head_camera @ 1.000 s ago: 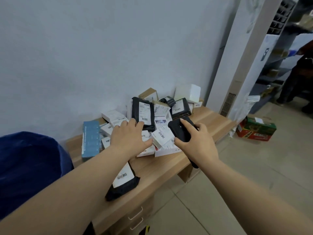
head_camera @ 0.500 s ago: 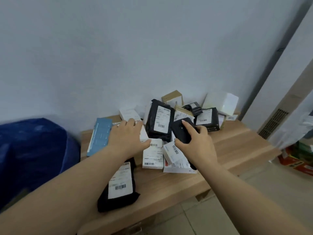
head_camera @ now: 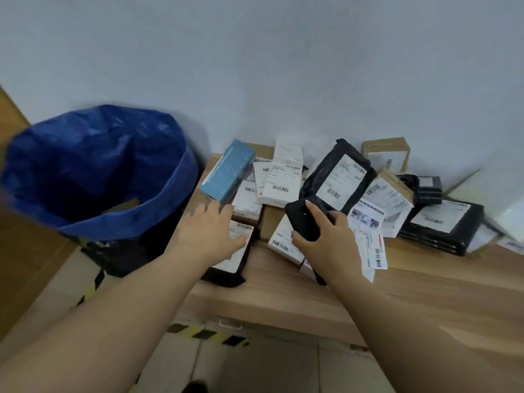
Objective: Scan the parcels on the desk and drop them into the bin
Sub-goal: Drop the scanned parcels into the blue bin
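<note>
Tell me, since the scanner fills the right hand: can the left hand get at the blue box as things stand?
Probably yes: the left hand lies open right below the blue box, whose near end overhangs with nothing over it.

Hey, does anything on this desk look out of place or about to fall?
Yes. The black parcel under the left hand overhangs the desk front edge, near the blue-lined bin. The other parcels lie in a loose, overlapping heap by the wall. Nothing looks torn or spilled.
</note>
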